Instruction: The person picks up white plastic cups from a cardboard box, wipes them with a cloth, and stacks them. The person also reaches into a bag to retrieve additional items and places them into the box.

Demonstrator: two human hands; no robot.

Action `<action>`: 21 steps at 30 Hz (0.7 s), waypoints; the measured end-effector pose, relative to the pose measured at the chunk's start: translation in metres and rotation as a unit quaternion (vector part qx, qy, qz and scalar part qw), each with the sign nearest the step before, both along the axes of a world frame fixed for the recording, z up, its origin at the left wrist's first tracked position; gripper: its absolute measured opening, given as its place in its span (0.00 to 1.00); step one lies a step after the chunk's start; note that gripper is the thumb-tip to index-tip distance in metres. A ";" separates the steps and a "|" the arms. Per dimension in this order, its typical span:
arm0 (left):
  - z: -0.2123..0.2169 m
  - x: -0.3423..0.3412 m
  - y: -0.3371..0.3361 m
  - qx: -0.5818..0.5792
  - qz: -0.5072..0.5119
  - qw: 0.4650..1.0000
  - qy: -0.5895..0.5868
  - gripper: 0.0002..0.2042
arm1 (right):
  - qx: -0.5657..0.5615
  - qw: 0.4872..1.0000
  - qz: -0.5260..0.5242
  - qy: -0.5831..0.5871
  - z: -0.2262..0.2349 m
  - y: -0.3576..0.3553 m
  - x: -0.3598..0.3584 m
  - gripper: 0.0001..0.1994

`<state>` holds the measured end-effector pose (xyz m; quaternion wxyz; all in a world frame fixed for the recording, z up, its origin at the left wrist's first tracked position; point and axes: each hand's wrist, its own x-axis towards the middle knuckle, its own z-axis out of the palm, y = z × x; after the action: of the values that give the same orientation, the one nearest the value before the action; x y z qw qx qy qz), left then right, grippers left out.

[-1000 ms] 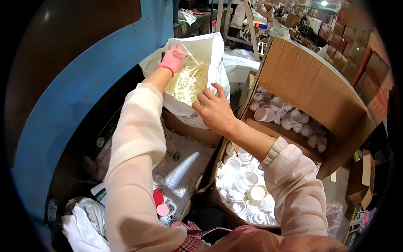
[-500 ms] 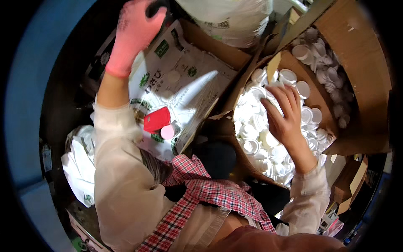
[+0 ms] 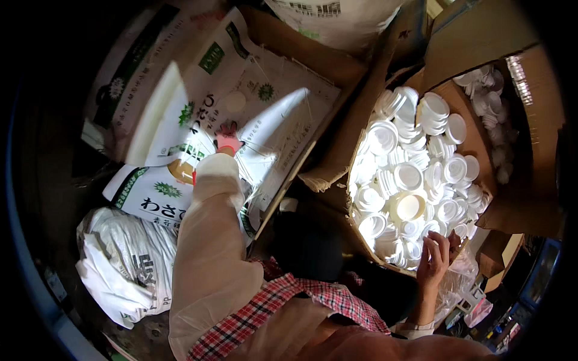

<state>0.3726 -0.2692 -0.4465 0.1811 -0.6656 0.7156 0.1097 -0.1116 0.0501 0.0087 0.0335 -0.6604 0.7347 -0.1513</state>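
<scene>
My left hand (image 3: 228,143), in a pink glove, reaches out over the white printed sacks (image 3: 271,120) lying flat in front of me. My pale sleeve hides most of it, so its grip is not visible. My bare right hand (image 3: 435,259) rests at the near rim of a cardboard box (image 3: 337,150) filled with several white plastic caps (image 3: 409,174). Its fingers point up over the caps and nothing shows between them. A larger cream cap (image 3: 410,206) lies among the white ones just above that hand.
A crumpled white woven sack (image 3: 123,265) lies at lower left. Another white sack (image 3: 337,15) sits at the top. A second cardboard box with white caps (image 3: 490,102) stands at upper right, behind a brown flap (image 3: 475,33). A dark gap (image 3: 307,240) separates sacks and box.
My left hand has come down from a dark object at the top onto the printed sacks. My right hand has drawn back from the middle of the caps to the box's near rim.
</scene>
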 end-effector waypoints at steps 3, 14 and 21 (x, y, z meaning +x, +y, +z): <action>0.018 -0.020 -0.008 -0.045 0.027 0.993 0.107 0.42 | 0.035 0.995 -0.096 -0.021 -0.004 0.025 -0.005 0.07; 0.001 -0.043 -0.121 -0.088 -0.076 0.988 0.102 0.36 | 0.125 0.987 -0.089 -0.045 -0.033 0.006 0.008 0.06; 0.116 0.001 -0.070 0.031 0.339 0.627 0.701 0.27 | 0.082 0.992 -0.065 -0.075 -0.039 0.025 -0.001 0.10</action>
<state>0.3733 -0.3389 -0.3304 -0.4044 -0.5777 0.3465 0.6186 -0.1129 0.0754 -0.0305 0.1320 -0.5930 0.7816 -0.1416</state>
